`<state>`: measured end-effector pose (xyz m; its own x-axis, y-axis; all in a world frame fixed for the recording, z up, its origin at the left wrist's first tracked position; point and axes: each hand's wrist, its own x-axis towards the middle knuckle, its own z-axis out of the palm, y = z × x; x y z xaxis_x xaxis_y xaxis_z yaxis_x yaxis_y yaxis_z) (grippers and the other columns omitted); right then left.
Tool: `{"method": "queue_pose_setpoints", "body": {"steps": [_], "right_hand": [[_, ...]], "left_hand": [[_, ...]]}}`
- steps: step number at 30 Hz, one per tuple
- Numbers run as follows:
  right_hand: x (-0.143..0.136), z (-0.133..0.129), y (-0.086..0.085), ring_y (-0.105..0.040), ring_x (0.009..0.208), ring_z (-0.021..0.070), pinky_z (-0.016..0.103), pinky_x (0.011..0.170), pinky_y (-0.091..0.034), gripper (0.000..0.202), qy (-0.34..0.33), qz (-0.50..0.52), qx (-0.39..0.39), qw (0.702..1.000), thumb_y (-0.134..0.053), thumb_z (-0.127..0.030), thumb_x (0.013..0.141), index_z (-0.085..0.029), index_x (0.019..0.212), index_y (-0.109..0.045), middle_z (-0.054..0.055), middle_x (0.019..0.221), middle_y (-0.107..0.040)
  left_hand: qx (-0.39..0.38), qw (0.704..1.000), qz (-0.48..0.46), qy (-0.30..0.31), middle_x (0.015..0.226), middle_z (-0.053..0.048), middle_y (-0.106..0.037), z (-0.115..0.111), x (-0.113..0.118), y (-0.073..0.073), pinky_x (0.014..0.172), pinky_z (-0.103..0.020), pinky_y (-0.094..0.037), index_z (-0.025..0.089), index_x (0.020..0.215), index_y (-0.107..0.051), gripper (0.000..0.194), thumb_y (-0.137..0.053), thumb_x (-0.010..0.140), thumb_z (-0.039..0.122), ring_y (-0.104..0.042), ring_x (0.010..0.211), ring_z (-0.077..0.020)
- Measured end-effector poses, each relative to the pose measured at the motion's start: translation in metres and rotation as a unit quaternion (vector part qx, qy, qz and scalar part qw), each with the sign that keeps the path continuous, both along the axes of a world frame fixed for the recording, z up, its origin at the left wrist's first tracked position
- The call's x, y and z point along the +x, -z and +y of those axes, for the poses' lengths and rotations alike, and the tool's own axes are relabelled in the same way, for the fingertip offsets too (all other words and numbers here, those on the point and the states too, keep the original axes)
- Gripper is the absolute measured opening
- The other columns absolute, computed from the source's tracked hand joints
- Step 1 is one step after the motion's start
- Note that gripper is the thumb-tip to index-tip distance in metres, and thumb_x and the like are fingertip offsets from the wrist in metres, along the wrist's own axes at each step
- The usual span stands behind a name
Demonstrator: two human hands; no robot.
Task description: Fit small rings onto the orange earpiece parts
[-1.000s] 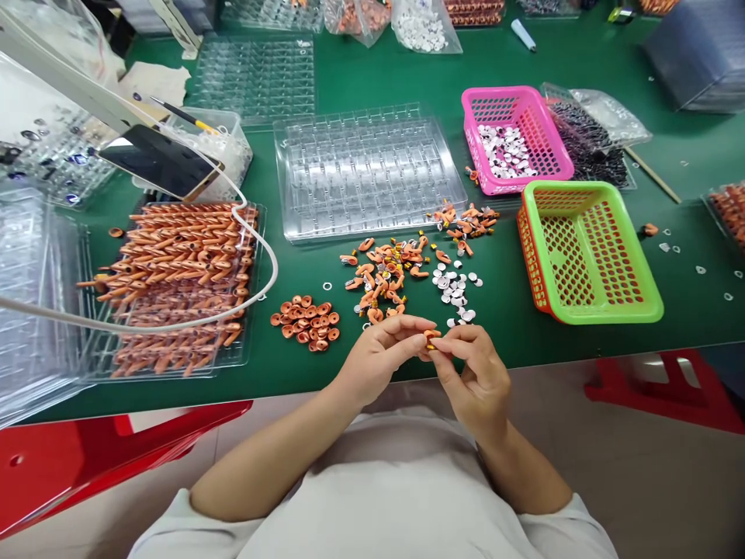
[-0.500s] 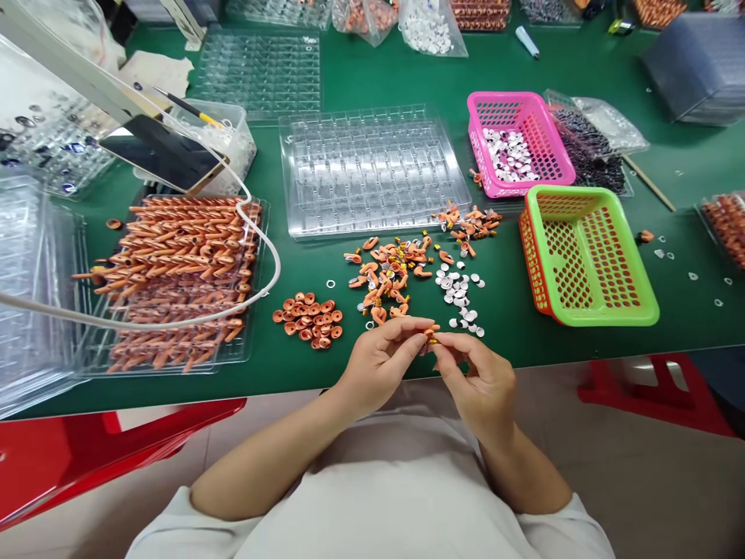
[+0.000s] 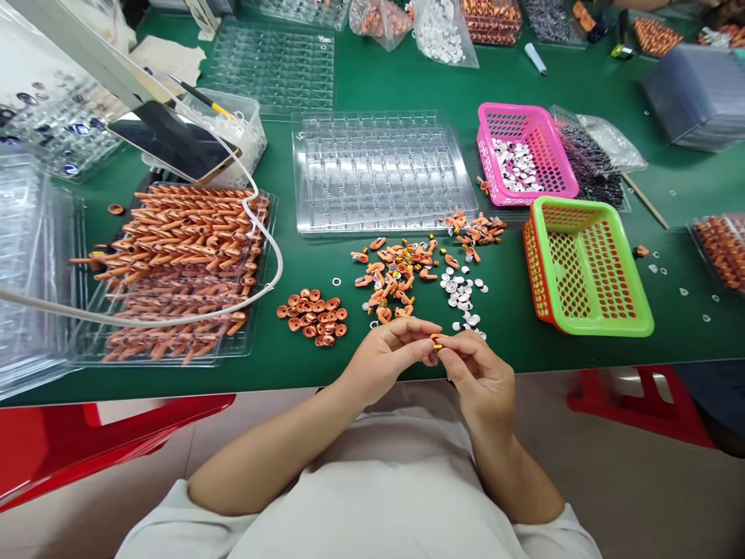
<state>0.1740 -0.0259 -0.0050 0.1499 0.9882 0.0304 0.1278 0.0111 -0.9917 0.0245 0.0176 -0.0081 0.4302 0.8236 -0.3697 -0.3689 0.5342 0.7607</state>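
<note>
Near the table's front edge, my left hand [image 3: 387, 355] pinches a small orange curved piece [image 3: 436, 337] with a gold-coloured part on it. My right hand [image 3: 480, 374] meets it from the other side, thumb and fingertips closed on the same piece. Fingers hide most of it. Just beyond lies a loose pile of similar orange curved pieces [image 3: 384, 287], several with gold bits. White discs [image 3: 459, 291] are scattered to the right of that pile. Copper-coloured round cups [image 3: 314, 314] form a heap left of my hands.
A clear plastic tray [image 3: 381, 175] lies behind the piles. To its right stand a pink basket [image 3: 490, 171] holding white pieces and a green basket [image 3: 632, 322]. At left, a white cable [image 3: 278, 256] loops over trays of copper-coloured parts [image 3: 180, 248]; a phone [image 3: 174, 144] sits above them.
The view has shifted slightly, so the table's things appear moved. Both hands stay together on the small piece; my right fingertips have closed further over it.
</note>
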Motion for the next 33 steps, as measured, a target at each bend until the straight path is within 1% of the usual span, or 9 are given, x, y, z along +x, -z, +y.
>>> {"method": "queue_pose_setpoints", "body": {"steps": [3, 5, 7, 11, 17, 20, 23, 28, 33], "right_hand": [[-0.002, 0.001, 0.006, -0.058, 0.068, 0.013, 0.024, 0.056, -0.049, 0.007, 0.027, 0.042, -0.001, 0.999, -0.065, -0.023, 0.088, -0.024, 0.089, -0.071, 0.0, 0.078, -0.06], [-0.003, 0.001, 0.009, -0.058, 0.066, 0.0123, 0.024, 0.056, -0.048, 0.003, 0.035, 0.056, -0.006, 0.998, -0.066, -0.024, 0.087, -0.023, 0.087, -0.069, 0.0, 0.078, -0.059], [-0.003, 0.001, 0.01, -0.057, 0.064, 0.0118, 0.023, 0.054, -0.048, 0.003, 0.036, 0.058, -0.015, 0.998, -0.066, -0.025, 0.086, -0.022, 0.086, -0.067, 0.0, 0.078, -0.058], [-0.006, 0.0, 0.008, -0.058, 0.067, 0.0127, 0.024, 0.056, -0.05, 0.005, 0.037, 0.049, -0.013, 0.998, -0.064, -0.026, 0.087, -0.022, 0.085, -0.066, 0.0, 0.078, -0.058], [-0.007, 0.0, 0.004, -0.059, 0.071, 0.0142, 0.026, 0.061, -0.051, 0.005, 0.016, 0.032, 0.012, 0.999, -0.062, -0.022, 0.089, -0.023, 0.084, -0.065, 0.001, 0.078, -0.058], [-0.005, -0.002, 0.004, -0.058, 0.072, 0.0147, 0.026, 0.06, -0.05, 0.006, 0.001, 0.002, 0.023, 1.0, -0.062, -0.019, 0.089, -0.023, 0.086, -0.065, 0.001, 0.079, -0.058], [-0.003, -0.004, 0.003, -0.057, 0.071, 0.0159, 0.028, 0.058, -0.048, 0.008, -0.007, -0.051, 0.047, 0.998, -0.061, -0.017, 0.089, -0.023, 0.087, -0.065, 0.002, 0.079, -0.059], [0.001, -0.002, 0.0, -0.056, 0.071, 0.0163, 0.03, 0.059, -0.047, 0.012, -0.003, -0.147, 0.103, 0.984, -0.061, -0.012, 0.087, -0.024, 0.09, -0.064, 0.002, 0.08, -0.061], [0.003, 0.001, -0.002, -0.054, 0.068, 0.015, 0.028, 0.056, -0.045, 0.015, -0.012, -0.175, 0.107, 0.979, -0.061, -0.01, 0.086, -0.024, 0.093, -0.063, 0.002, 0.081, -0.061]], "left_hand": [[-0.012, 1.0, -0.018, -0.004, 0.081, -0.003, -0.07, 0.0, 0.001, 0.0, 0.072, -0.027, -0.054, 0.015, 0.094, -0.072, 0.023, -0.078, 0.075, 0.026, -0.064, 0.07, -0.0122], [-0.018, 1.0, -0.012, -0.005, 0.08, -0.002, -0.068, 0.0, 0.001, -0.002, 0.072, -0.027, -0.054, 0.015, 0.092, -0.071, 0.024, -0.08, 0.073, 0.025, -0.063, 0.07, -0.0118], [-0.02, 1.0, 0.002, -0.004, 0.079, -0.002, -0.066, 0.0, 0.002, -0.004, 0.072, -0.027, -0.054, 0.014, 0.091, -0.07, 0.025, -0.081, 0.071, 0.024, -0.063, 0.071, -0.0121], [-0.017, 1.0, 0.018, -0.004, 0.077, -0.001, -0.064, 0.0, 0.003, -0.008, 0.071, -0.027, -0.052, 0.014, 0.088, -0.069, 0.023, -0.08, 0.07, 0.024, -0.061, 0.071, -0.012], [-0.005, 0.999, 0.036, -0.014, 0.073, 0.0, -0.063, -0.001, 0.005, -0.009, 0.068, -0.025, -0.051, 0.015, 0.083, -0.067, 0.017, -0.076, 0.071, 0.021, -0.059, 0.068, -0.0111], [0.001, 0.999, 0.04, -0.032, 0.073, 0.0, -0.065, -0.002, 0.006, -0.011, 0.068, -0.025, -0.053, 0.015, 0.082, -0.067, 0.015, -0.075, 0.071, 0.02, -0.061, 0.069, -0.0113], [0.002, 0.998, 0.054, -0.042, 0.075, -0.001, -0.067, -0.003, 0.006, -0.012, 0.069, -0.025, -0.054, 0.015, 0.084, -0.069, 0.013, -0.074, 0.073, 0.021, -0.063, 0.07, -0.0119], [0.005, 0.995, 0.089, -0.033, 0.084, -0.005, -0.074, -0.006, 0.005, -0.013, 0.073, -0.027, -0.056, 0.015, 0.093, -0.074, 0.019, -0.073, 0.077, 0.025, -0.068, 0.077, -0.016], [0.015, 0.995, 0.098, -0.022, 0.091, -0.007, -0.077, -0.008, 0.001, -0.012, 0.079, -0.029, -0.058, 0.014, 0.101, -0.074, 0.025, -0.072, 0.079, 0.026, -0.071, 0.083, -0.0182]]}}
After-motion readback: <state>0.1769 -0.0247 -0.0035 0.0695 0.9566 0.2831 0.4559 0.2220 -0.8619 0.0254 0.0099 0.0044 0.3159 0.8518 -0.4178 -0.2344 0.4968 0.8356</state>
